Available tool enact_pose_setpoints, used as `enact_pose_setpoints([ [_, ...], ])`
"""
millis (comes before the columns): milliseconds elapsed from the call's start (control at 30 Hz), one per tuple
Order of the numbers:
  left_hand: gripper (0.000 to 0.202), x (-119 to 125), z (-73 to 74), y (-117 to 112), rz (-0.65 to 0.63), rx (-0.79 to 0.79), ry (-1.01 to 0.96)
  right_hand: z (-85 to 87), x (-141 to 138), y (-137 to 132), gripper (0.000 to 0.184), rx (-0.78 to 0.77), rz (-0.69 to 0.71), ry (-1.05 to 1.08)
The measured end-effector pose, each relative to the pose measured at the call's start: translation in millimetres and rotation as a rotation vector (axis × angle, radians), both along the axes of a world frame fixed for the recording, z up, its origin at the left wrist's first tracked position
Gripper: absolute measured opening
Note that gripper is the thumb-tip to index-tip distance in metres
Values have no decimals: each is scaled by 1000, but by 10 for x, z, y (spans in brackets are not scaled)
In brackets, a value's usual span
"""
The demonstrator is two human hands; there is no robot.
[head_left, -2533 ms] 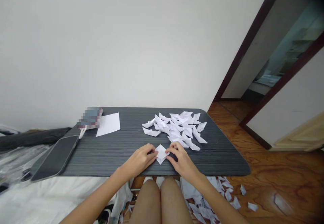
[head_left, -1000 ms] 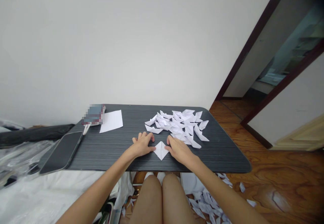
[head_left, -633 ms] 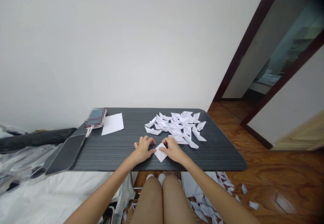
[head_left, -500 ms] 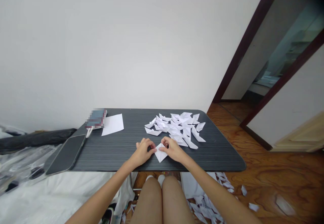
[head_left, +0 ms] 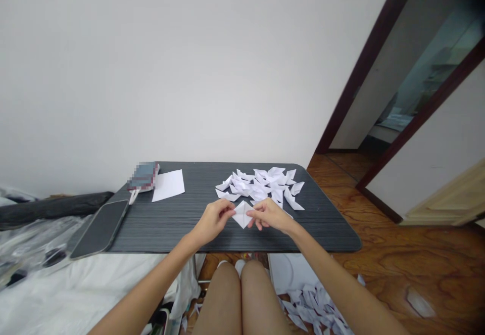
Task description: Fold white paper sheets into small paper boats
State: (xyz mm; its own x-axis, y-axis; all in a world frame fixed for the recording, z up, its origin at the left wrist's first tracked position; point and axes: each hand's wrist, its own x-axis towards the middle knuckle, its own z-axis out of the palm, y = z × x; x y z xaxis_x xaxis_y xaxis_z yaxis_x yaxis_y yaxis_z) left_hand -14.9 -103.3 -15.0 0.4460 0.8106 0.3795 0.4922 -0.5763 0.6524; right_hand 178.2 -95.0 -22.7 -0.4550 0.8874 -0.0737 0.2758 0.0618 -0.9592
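Note:
A small folded paper diamond (head_left: 243, 216), white with a crease down its middle, is held between my hands above the front half of the dark table. My left hand (head_left: 216, 220) pinches its left corner between thumb and fingers. At the right corner, my right hand (head_left: 270, 214) grips it the same way, with the lower fingers curled beneath. Just beyond my hands lies a heap of white folded paper boats (head_left: 261, 184), partly hidden by my right hand.
On the dark ribbed table (head_left: 159, 229) a white paper sheet (head_left: 168, 185) lies at left beside a blurred packet (head_left: 144, 177). A dark tablet-like slab (head_left: 100, 228) rests on the left edge. More folded papers (head_left: 312, 307) pile below, right of my legs. A white wall stands behind.
The folded paper has been lifted off the table and slightly away from me, both hands moving with it. My right hand has shifted from its upper edge to its right corner.

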Motion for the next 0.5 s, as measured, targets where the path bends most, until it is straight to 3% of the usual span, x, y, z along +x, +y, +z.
enact_pose_setpoints([
  [100,18,29,-20,20,-4,-148,-104,-5,-1,-32,34,25,-10,-40],
  [167,19,38,-36,22,-20,-203,-154,-23,-6,-47,34,175,-17,-133],
  [333,23,-14,-148,-65,-5,100,-46,-153,-10,-150,20,773,-88,-337],
  [500,22,-86,-420,-221,-41,205,123,-378,2,-334,23,960,43,-447],
])
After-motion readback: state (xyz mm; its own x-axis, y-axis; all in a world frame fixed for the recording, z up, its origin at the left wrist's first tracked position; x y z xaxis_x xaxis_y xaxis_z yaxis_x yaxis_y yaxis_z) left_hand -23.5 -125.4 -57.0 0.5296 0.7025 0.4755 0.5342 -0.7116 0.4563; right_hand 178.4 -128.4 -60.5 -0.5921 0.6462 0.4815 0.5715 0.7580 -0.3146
